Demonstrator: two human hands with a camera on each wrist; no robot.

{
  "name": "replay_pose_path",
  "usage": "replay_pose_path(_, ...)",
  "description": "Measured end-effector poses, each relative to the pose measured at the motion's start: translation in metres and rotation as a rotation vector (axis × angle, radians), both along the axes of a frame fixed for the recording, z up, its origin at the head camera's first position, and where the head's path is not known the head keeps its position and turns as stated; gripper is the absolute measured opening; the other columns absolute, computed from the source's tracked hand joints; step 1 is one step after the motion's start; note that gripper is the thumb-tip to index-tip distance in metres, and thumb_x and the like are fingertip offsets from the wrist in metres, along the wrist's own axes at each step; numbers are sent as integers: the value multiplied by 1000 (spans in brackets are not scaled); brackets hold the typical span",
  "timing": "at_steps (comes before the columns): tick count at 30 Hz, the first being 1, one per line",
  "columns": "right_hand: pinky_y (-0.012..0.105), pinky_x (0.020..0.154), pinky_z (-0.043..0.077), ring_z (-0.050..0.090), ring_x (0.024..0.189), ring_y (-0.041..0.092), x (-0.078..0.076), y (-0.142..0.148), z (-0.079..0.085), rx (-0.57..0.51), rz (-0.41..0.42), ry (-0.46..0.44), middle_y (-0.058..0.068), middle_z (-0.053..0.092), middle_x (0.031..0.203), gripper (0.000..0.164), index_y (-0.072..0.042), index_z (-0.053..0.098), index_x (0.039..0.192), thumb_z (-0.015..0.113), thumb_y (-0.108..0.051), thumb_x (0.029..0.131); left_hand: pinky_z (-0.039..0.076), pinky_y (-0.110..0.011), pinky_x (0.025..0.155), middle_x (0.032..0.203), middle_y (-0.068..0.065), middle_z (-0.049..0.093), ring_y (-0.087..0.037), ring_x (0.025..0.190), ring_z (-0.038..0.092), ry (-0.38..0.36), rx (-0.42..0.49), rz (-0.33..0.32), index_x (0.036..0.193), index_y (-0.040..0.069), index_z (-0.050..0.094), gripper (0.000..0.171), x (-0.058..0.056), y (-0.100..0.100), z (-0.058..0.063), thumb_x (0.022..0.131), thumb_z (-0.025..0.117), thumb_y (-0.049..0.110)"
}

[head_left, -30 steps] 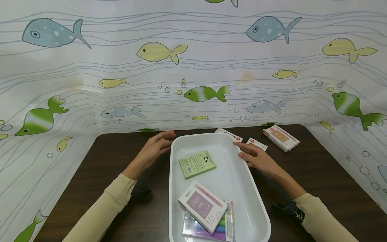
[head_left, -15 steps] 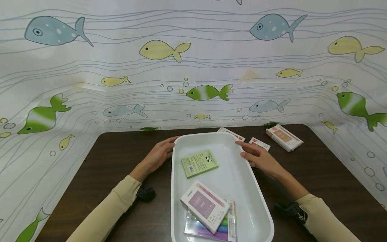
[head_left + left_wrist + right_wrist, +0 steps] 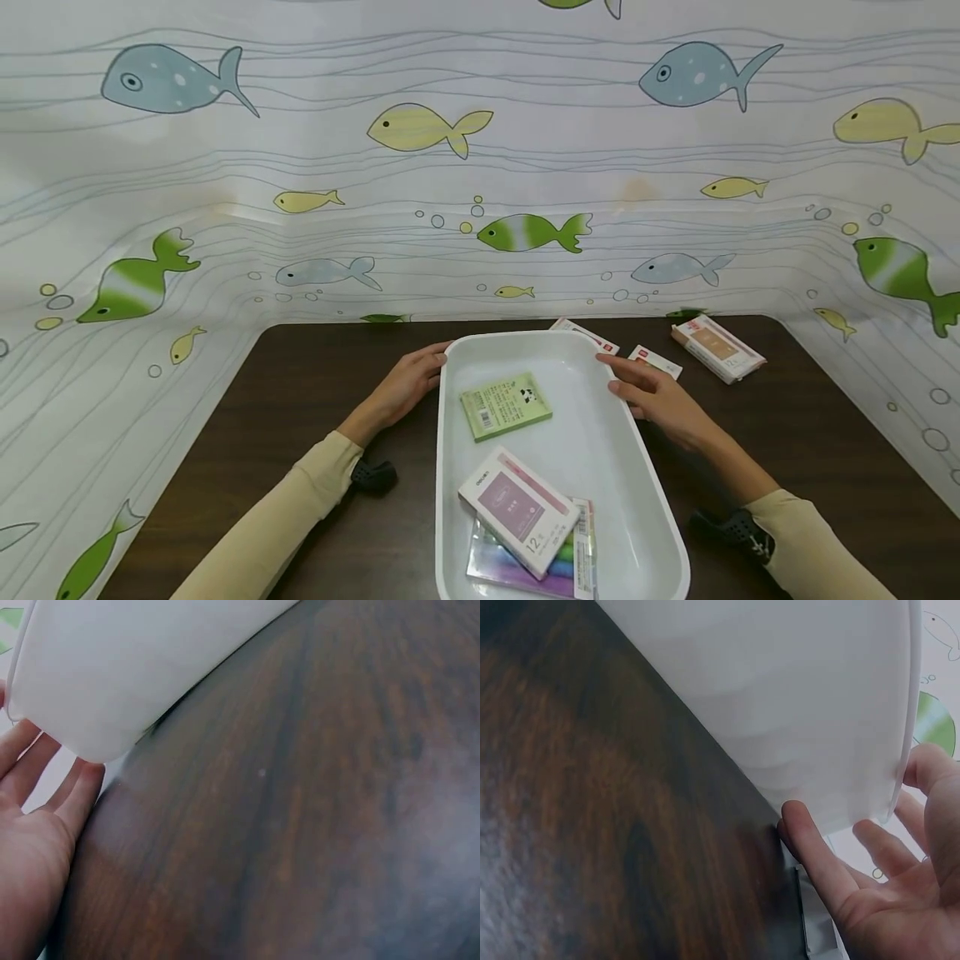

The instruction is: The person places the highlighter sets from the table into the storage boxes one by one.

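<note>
A white tray (image 3: 441, 475) stands lengthwise in front of me on the dark wooden table. My left hand (image 3: 405, 390) is at its far left corner, fingertips against the outer wall (image 3: 112, 682) in the left wrist view. On the far right side my right hand (image 3: 666, 404) touches the rim, fingers spread along the wall (image 3: 795, 697). Inside the tray lies a green box (image 3: 506, 406) with a panda picture. Nearer to me, a white and purple box (image 3: 519, 510) marked 12 overlaps a clear packet (image 3: 491, 565) with rainbow-coloured contents.
Behind the tray's right corner lie two white boxes, one (image 3: 588, 335) partly hidden by the tray and another (image 3: 656, 362) beside my right hand. A white and orange box (image 3: 718, 348) lies farther right. A fish-patterned curtain (image 3: 517, 275) encloses the table's back and sides.
My left hand has come in from beside the tray and its fingertips now meet the rim. The right hand keeps its place on the rim, and the head view has shifted slightly left.
</note>
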State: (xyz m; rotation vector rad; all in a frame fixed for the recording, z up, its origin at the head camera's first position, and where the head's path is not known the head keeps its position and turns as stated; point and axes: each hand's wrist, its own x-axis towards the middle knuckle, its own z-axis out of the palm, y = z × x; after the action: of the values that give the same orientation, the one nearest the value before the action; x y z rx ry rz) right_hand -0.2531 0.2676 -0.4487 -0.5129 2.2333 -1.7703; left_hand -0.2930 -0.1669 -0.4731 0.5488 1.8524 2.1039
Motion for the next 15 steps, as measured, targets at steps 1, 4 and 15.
replay_pose_path(1,47,82,59,62,117,33,0,0,0,0,0,-3,18,44,151,53,-19,47,155,62,-23,105,36,-41,113,157,-11,39,-27,143,39,-4,1,2,155,2,41,53,0,0,-1,108,52,27)
replay_pose_path(4,47,82,59,62,117,33,1,0,0,6,5,5,17,44,152,52,-20,47,155,61,-23,105,36,-43,113,157,-9,39,-27,142,39,-6,6,-2,155,5,42,53,0,-1,-2,108,53,28)
replay_pose_path(15,47,81,59,62,116,33,2,-1,1,27,4,20,18,45,150,52,-19,47,155,61,-24,105,34,-39,114,160,-5,36,-25,142,40,18,2,-34,158,17,40,50,1,-3,1,110,49,28)
